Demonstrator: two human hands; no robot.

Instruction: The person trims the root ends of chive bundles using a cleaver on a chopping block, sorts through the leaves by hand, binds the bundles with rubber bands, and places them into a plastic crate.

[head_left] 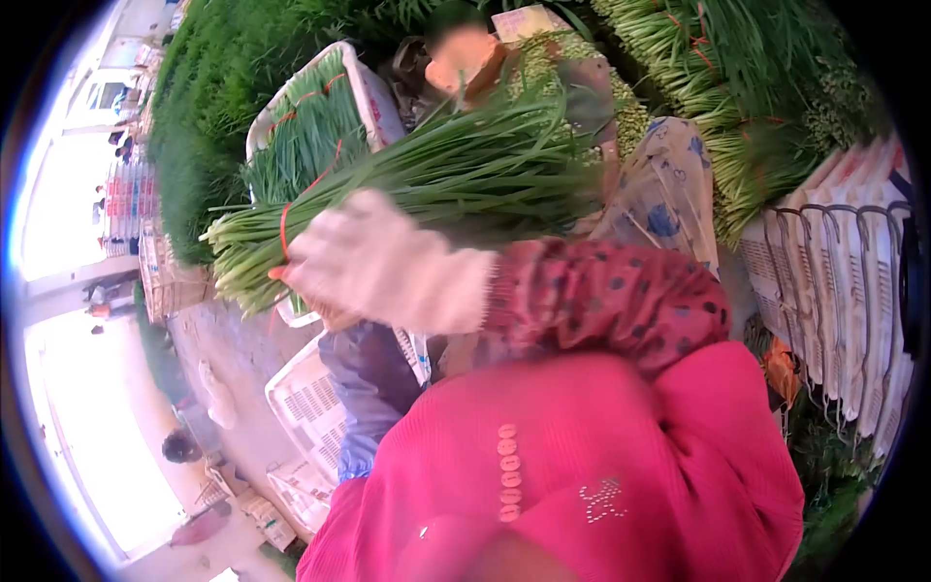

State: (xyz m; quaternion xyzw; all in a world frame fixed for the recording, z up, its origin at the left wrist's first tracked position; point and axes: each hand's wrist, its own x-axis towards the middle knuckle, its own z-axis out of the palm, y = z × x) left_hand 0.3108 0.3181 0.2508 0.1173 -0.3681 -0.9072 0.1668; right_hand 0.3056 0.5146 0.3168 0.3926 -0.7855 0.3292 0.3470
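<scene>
A bunch of garlic chives (pixel 427 165) lies slantwise in front of me, pale stem ends to the left, leaves to the right. An orange-red tie (pixel 284 228) circles it near the stems. My right hand (pixel 373 257), in a whitish knitted glove below a dotted red sleeve, closes over the bunch beside the tie. Beneath the stems is my left hand (pixel 335 315), gloved and below a dark blue sleeve; it supports the bunch from under, its fingers mostly hidden. Motion blurs the right glove a little.
Behind the bunch stands a white plastic crate (pixel 383 107) with tied chives in it. More tied bunches (pixel 669 58) are piled at upper right. Stacked white crates (pixel 824 281) stand at right. Another person's hand (pixel 465 63) shows at the top. A white crate (pixel 301 398) sits at lower left.
</scene>
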